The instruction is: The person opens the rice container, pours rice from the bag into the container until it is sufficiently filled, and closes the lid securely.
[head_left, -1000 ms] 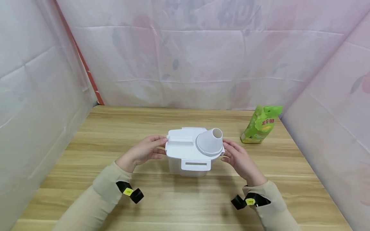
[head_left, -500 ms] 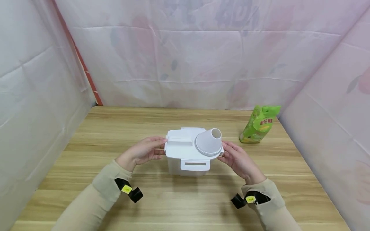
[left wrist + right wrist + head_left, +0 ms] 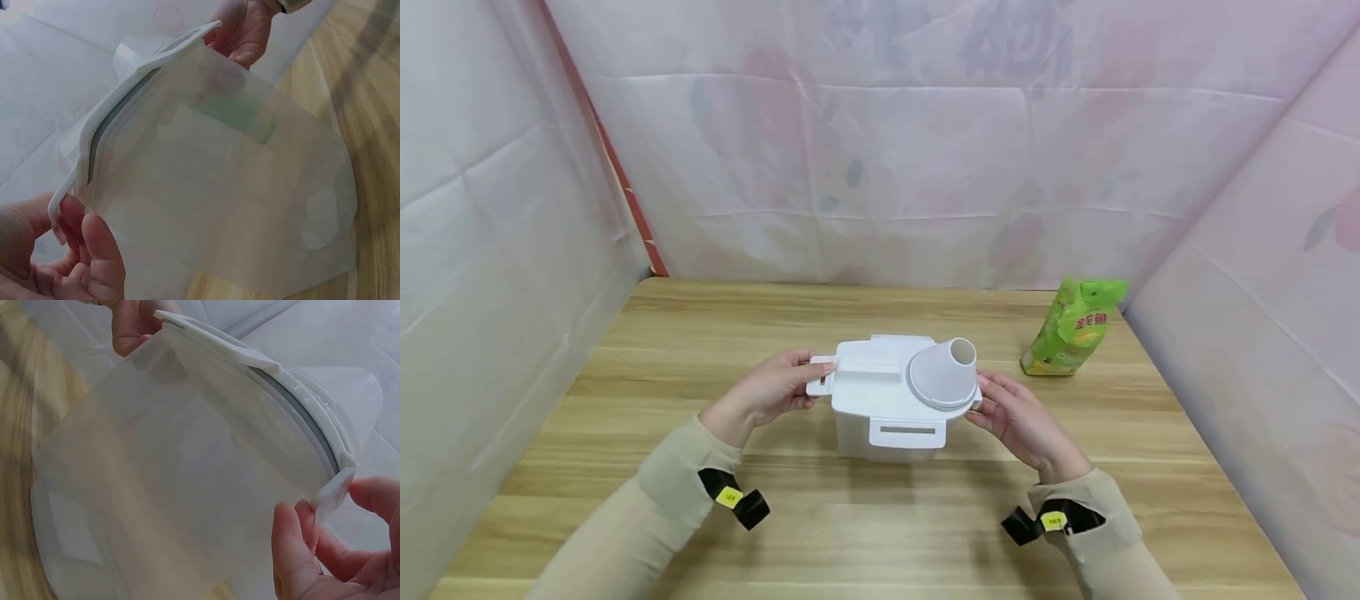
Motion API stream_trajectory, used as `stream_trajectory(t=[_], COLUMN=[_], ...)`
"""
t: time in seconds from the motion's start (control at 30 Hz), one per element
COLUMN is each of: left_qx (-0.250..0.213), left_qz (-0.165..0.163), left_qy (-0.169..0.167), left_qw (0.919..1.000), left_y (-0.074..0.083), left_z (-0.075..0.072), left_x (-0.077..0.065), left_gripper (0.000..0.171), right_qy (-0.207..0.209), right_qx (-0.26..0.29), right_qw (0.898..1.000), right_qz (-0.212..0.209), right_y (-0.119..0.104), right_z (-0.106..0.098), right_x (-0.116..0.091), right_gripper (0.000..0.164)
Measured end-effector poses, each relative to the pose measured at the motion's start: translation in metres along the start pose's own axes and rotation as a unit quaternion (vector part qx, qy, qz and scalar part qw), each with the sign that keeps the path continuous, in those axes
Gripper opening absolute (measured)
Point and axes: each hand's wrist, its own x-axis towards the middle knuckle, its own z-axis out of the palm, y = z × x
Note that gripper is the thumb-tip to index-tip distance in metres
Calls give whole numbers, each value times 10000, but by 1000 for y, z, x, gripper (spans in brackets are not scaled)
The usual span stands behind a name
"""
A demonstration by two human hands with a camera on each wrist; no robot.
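A storage container with a translucent body (image 3: 887, 450) and a white lid (image 3: 868, 396) stands upright on the table. Its lid carries a raised handle bar and a cone-shaped spout (image 3: 936, 375) on the right. My left hand (image 3: 767, 393) pinches the left latch (image 3: 61, 194), which sticks outward from the lid, thumb on top and fingers below. On the other side, my right hand (image 3: 1018, 421) pinches the right latch (image 3: 332, 494) between thumb and fingers; this latch slants down and outward. The front latch (image 3: 887, 440) also stands out from the body.
A green food bag (image 3: 1067, 333) stands at the back right of the wooden table (image 3: 880, 533). Pale patterned sheets (image 3: 910, 167) hang behind and along both sides. A black strap with a small camera (image 3: 751, 509) sits on each wrist.
The left latch has swung outward and up under my left hand and now shows its slot. The right hand has barely moved, and the container stays in place.
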Motion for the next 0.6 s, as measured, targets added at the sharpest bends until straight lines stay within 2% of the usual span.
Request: stream_trajectory(t=[0.23,0.4,0.6], left_qx=[305,319,304], left_qz=[272,273,240], left_qy=[322,451,450], left_qw=[9986,9981,9982], left_y=[3,3,2], left_z=[6,7,6], left_x=[1,2,0], left_gripper=[19,14,14], right_qy=[-202,-290,-290], right_qx=[95,247,284], right_qw=[9997,9992,9992], right_qz=[-96,-79,-16], right_y=[-1,1,4], right_z=[-3,-5,-6], right_x=[2,5,6], right_gripper=[19,19,19])
